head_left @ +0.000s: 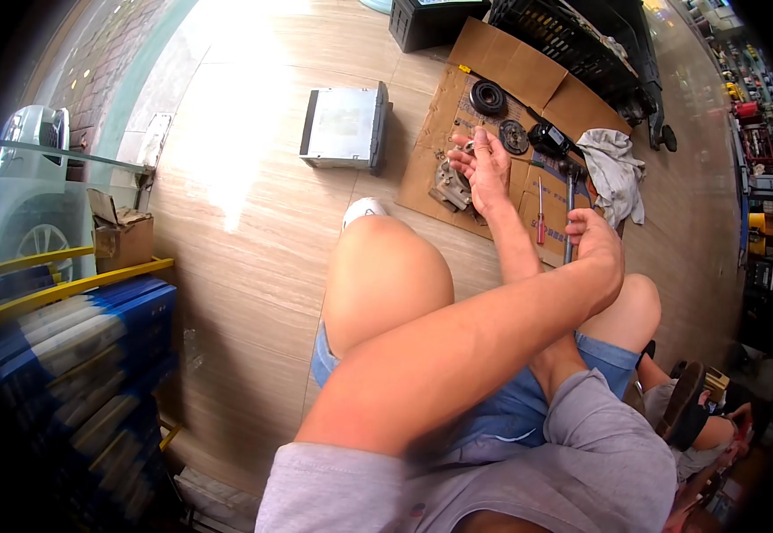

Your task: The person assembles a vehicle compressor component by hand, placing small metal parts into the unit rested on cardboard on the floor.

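Note:
My arms are crossed, the left forearm passing over the right. My right hand (490,173) is raised above a cardboard sheet (426,169), its fingers apart and partly curled; I make out nothing held in it. Just behind it lies a grey metal housing (450,186), partly hidden by the hand. My left hand (596,238) is loosely curled with gaps between the fingers, beside the handle of a hammer (570,197); whether it touches the handle I cannot tell. A red-handled screwdriver (540,226) lies left of the hammer. Further off are a black pulley (488,97) and a round dark plate (514,136).
A black device (550,139) and a grey rag (613,169) lie on the cardboard's right side. A metal box unit (342,126) stands on the tiled floor. Black crates (573,40) stand behind. Stacked blue boxes (129,329) fill the left; another person (702,426) sits at right.

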Motion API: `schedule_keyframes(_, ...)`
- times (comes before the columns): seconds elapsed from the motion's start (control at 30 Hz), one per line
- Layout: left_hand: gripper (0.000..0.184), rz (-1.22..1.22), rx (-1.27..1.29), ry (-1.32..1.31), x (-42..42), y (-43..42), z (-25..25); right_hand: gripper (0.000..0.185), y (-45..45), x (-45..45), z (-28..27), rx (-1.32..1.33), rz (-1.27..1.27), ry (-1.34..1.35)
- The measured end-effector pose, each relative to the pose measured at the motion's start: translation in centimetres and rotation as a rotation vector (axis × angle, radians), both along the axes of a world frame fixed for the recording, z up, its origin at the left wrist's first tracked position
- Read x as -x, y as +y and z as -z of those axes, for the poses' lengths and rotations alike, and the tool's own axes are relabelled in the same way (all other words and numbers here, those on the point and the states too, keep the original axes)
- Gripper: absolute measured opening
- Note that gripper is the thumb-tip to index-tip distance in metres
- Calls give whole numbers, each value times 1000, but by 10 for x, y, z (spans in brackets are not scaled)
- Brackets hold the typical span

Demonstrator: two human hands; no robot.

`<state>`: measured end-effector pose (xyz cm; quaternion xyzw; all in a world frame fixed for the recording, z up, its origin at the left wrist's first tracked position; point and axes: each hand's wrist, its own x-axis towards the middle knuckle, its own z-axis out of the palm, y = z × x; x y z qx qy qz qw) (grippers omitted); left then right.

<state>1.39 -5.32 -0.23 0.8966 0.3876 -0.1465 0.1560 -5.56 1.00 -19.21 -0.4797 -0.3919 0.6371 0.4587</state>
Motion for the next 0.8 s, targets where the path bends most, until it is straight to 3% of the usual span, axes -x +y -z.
schedule_keyframes(0.13,40,-14,-14,2,-4,0,3,53,7,-12,1,108,-36,-136)
schedule_keyframes(0.4,37,-3,-11,11,-6,1,4,46,6,-3,3,-237,-117,-747)
schedule_keyframes(0.5,36,-11,-22,16,-8,0,4,41,4,-3,10,-259,-117,-603)
schedule_keyframes(0.6,36,-3,-21,9,-7,1,2,48,0,10,9,-229,12,-226)
schedule_keyframes(0.7,36,8,-15,-4,-6,2,3,52,-4,6,-5,-26,-36,-5)
schedule_keyframes(0.8,36,-12,-24,-11,-5,2,3,45,3,-2,-4,63,-65,24)
